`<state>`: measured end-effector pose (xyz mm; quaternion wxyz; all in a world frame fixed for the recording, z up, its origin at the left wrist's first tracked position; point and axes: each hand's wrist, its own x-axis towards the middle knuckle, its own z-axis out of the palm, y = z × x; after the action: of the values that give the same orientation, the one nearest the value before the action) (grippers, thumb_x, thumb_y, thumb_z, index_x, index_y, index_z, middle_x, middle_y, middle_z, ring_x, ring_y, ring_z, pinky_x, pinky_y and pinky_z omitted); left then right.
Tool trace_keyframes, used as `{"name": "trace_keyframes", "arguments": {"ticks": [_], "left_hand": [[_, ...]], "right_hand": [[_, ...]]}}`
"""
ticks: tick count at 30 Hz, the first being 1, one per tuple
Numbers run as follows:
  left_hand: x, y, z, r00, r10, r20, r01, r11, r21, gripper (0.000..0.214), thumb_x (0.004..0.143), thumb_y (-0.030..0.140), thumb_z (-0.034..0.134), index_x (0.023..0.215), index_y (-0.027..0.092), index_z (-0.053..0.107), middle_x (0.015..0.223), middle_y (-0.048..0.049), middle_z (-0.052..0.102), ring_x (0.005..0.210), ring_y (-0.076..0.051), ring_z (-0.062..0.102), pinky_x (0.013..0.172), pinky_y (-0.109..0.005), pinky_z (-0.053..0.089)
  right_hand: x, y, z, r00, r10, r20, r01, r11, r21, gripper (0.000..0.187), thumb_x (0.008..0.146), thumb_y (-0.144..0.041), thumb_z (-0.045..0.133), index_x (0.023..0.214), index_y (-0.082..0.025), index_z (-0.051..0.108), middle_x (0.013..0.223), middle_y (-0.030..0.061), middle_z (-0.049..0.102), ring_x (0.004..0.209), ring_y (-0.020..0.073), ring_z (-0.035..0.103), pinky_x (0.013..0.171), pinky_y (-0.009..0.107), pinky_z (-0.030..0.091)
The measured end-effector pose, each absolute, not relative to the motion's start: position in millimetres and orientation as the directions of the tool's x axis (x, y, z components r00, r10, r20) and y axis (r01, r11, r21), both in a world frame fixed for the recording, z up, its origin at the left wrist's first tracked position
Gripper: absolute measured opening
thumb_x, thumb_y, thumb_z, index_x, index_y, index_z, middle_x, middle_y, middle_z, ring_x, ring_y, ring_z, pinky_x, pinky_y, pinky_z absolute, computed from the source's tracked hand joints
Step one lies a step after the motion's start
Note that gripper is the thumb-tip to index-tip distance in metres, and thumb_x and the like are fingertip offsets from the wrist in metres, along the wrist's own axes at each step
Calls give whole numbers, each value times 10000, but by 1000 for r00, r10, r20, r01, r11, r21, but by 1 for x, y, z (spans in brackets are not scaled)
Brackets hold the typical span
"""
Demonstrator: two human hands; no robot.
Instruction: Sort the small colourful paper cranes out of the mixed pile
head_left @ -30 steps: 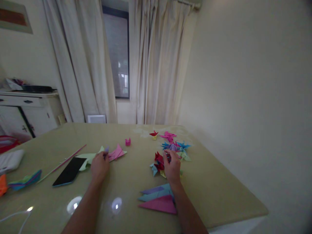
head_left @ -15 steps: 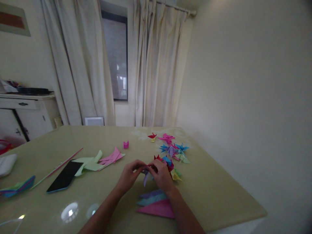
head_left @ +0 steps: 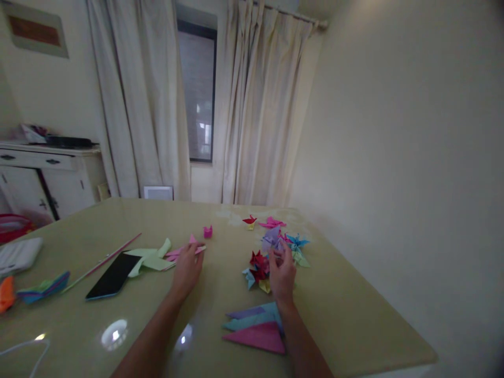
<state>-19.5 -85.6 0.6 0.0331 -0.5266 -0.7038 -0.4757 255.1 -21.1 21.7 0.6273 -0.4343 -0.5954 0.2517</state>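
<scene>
Touching creased, pointed lilac paper

No text or numbers can be read here (nor any brand mark).

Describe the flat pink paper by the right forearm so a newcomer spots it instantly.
On the table, find the right hand, then look toward the camera beside its forearm. The flat pink paper lies there, tip pointing left in view, the only pink one beside blue paper and purple paper.

Purple paper held by right hand toward right edge of table
Pink paper partly covered by left hand.
</scene>
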Motion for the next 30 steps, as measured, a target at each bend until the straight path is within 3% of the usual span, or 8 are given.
{"name": "trace_keyframes", "arguments": {"ticks": [3,6,10,17,21,26,28,30], "left_hand": [[-44,-92,-8,-521,715,467,838,324,439,370,966,261,463,1233,132,684,1317,-206,666,1238,-365,601,1026,-509,486],[-53,-97,-12,-536,764,360,843,469,261,354,1001,287,439,1157,134,717,1237,-191,705,1180,-363,625,933,-452,515],[-51,-96,-9,-511,781,359,859,446,252,369,1010,265,402,983,137,747,1071,-187,739,1047,-350,676,883,-436,506],[-52,-94,1,-537,737,411,835,395,383,378,1026,285,377,1070,134,721,1051,-161,767,966,-288,714,843,-366,524],[-23,-92,8,-424,720,549,864,140,484,356,1047,365,382,1088,188,689,942,-80,767,825,-219,708,771,-314,537],[46,-100,9,65,682,728,882,-381,278,229,1019,302,516,1018,245,738,949,-86,774,901,-247,693,874,-395,506],[65,-104,9,188,686,703,845,-478,240,209,1015,286,543,1026,259,750,991,-94,777,929,-249,694,872,-398,504],[71,-106,11,234,700,674,830,-505,236,228,1024,276,529,1055,259,755,1013,-102,776,945,-244,692,879,-395,504]], "right_hand": [[253,-23,19,167,809,564,257,516,-817,641,957,-505,591,1444,-96,510,908,95,750,571,192,658,585,319,541],[245,-32,14,19,803,596,268,571,-776,490,988,-436,563,1370,-130,580,810,46,725,632,193,672,635,300,541],[238,-42,13,-166,774,611,320,629,-709,288,996,-385,556,1155,-194,700,736,21,698,666,198,665,660,291,519],[238,-48,20,-218,762,610,356,644,-677,280,1006,-389,544,1081,-200,737,755,37,721,665,204,659,732,326,518],[236,-49,21,-280,800,531,275,597,-754,362,1010,-491,563,1075,-187,748,720,25,702,639,189,654,690,304,523],[233,-57,21,-372,781,501,94,569,-817,608,934,-532,684,1419,-176,599,1206,134,738,825,208,728,687,296,568],[231,-60,21,-346,762,547,122,615,-779,525,941,-487,683,1368,-184,642,1235,131,733,980,239,721,819,322,571],[230,-60,22,-317,766,560,172,627,-760,342,990,-445,609,1173,-182,729,1078,101,766,955,235,707,845,322,549]]}}
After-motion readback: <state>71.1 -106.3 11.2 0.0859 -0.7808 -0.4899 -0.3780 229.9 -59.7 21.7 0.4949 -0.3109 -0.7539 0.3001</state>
